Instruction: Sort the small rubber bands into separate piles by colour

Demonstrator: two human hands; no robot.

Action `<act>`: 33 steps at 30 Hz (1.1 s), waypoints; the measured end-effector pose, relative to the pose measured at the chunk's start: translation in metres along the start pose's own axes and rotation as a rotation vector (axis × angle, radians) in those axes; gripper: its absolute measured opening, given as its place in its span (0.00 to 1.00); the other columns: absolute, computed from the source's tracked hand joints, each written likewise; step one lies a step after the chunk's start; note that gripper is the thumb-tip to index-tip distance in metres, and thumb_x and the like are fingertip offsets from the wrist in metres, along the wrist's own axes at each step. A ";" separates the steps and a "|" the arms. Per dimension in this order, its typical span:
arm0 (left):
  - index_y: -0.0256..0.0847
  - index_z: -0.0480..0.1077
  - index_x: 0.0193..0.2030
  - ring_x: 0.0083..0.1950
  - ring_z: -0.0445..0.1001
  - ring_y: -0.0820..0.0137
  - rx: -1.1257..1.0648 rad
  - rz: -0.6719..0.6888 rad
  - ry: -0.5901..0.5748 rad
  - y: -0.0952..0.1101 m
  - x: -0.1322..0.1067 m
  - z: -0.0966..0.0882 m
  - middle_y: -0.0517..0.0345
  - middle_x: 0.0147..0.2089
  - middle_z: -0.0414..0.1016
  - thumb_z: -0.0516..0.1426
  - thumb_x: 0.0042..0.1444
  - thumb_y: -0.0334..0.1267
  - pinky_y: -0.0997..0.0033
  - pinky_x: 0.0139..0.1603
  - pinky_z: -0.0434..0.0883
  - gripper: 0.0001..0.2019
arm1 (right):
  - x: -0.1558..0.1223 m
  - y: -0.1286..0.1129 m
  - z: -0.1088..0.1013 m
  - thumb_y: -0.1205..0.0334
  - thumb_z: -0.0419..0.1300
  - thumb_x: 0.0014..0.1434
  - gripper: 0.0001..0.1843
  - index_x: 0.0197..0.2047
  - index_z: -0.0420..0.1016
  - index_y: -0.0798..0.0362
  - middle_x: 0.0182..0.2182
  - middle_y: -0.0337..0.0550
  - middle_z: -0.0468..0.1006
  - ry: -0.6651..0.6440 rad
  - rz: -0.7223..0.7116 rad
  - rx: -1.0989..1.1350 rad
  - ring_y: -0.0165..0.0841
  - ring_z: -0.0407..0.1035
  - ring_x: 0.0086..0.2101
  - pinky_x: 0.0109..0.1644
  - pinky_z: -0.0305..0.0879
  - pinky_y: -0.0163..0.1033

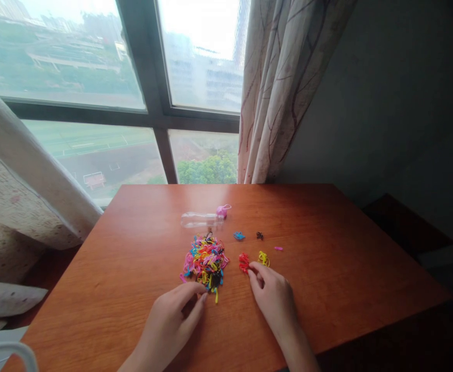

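A mixed heap of small coloured elastic hair ties [206,258] lies on the table. My left hand [175,315] is at the heap's near edge, thumb and forefinger closed; whatever is between them is too small to make out. My right hand [275,294] has its fingertips pinched together at a little pile of red hair ties [244,262], touching its right side. What that pinch holds is hidden. Just above it sits a pile of yellow hair ties [264,258]. Farther back are blue hair ties [239,235], black hair ties [260,235] and a single pink hair tie [278,248].
Behind the heap, a clear plastic bottle [197,219] lies on its side, with a pink cap [222,211] by its neck. The wooden table [125,248] reaches to a window [203,155]. Curtains [275,93] hang at both sides; a white curved object [11,351] stands at lower left.
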State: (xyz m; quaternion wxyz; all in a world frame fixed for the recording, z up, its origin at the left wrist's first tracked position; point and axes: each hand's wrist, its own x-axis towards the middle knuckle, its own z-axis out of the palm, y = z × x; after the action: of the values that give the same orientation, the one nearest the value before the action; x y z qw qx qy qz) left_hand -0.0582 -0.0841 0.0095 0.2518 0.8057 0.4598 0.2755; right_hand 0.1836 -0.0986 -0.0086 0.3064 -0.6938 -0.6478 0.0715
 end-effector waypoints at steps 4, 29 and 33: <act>0.44 0.73 0.38 0.29 0.76 0.72 0.006 0.001 0.006 0.001 0.001 0.000 0.61 0.31 0.79 0.52 0.62 0.35 0.78 0.31 0.69 0.08 | -0.003 -0.002 -0.005 0.65 0.53 0.64 0.12 0.38 0.79 0.51 0.30 0.42 0.81 0.001 -0.027 0.081 0.31 0.74 0.28 0.33 0.62 0.32; 0.45 0.69 0.34 0.29 0.77 0.68 0.375 0.070 -0.082 0.023 0.001 0.014 0.60 0.30 0.78 0.54 0.59 0.36 0.75 0.28 0.66 0.04 | -0.016 -0.035 0.014 0.67 0.52 0.64 0.13 0.39 0.78 0.49 0.29 0.40 0.80 -0.067 -0.185 0.088 0.32 0.75 0.30 0.37 0.65 0.32; 0.44 0.69 0.35 0.30 0.78 0.67 0.413 0.078 -0.084 0.025 0.002 0.020 0.60 0.31 0.79 0.50 0.61 0.30 0.73 0.29 0.67 0.09 | -0.017 -0.034 0.012 0.67 0.51 0.64 0.13 0.38 0.77 0.48 0.28 0.40 0.79 -0.069 -0.184 0.080 0.32 0.74 0.30 0.37 0.64 0.33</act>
State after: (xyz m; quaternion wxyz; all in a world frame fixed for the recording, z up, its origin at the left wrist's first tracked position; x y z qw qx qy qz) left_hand -0.0284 -0.0966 0.0124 0.0892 0.8682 0.4641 0.1513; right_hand 0.1459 -0.1114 -0.0052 0.3165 -0.6155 -0.7158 0.0928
